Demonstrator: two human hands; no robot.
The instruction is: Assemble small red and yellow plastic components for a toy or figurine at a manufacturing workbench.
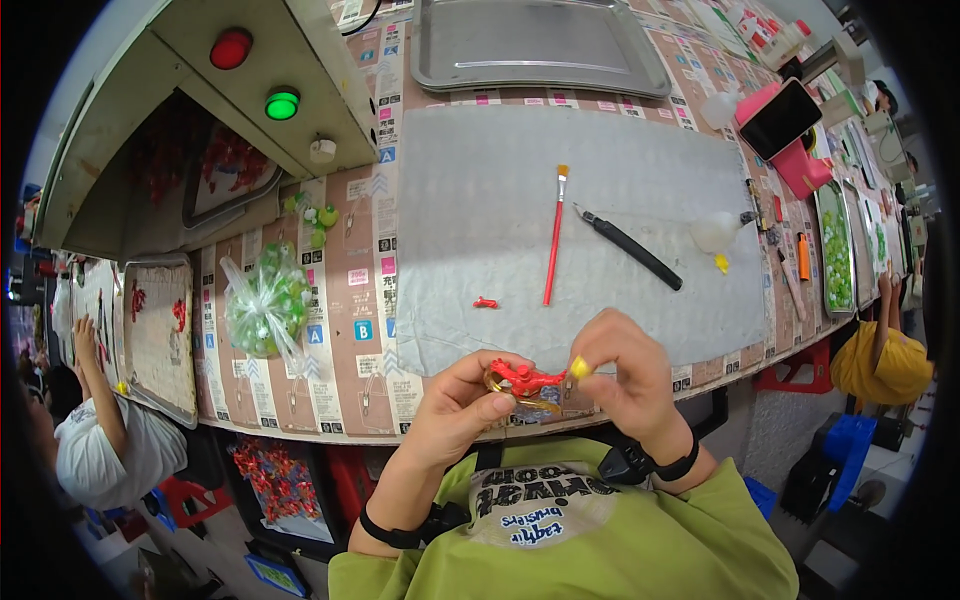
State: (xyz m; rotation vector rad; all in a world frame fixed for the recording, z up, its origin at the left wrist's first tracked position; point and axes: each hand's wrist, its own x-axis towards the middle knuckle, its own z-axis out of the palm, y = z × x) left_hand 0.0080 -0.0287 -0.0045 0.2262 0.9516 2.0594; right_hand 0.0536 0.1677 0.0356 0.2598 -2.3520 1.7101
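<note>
Left grip: our left hand (462, 405) is closed around a red toy (523, 378), thumb and fingers pinching its left end above a gold ring-like part (500, 384).
Right grip: our right hand (625, 375) pinches a small yellow piece (580, 367) between thumb and forefinger, narrow hold.
Key relation: the yellow piece sits just beside the toy's right end, nearly touching; we judge the right hand is the one bringing it in.
Axis: the toy lies roughly left to right between our two hands.
Place: both hands hover at the near edge of the table (350, 260), over our chest.
Further out: a loose red bit (486, 302), a red brush (555, 235) and a black knife (630, 248) lie on the grey mat (640, 160), well apart from our hands.
</note>
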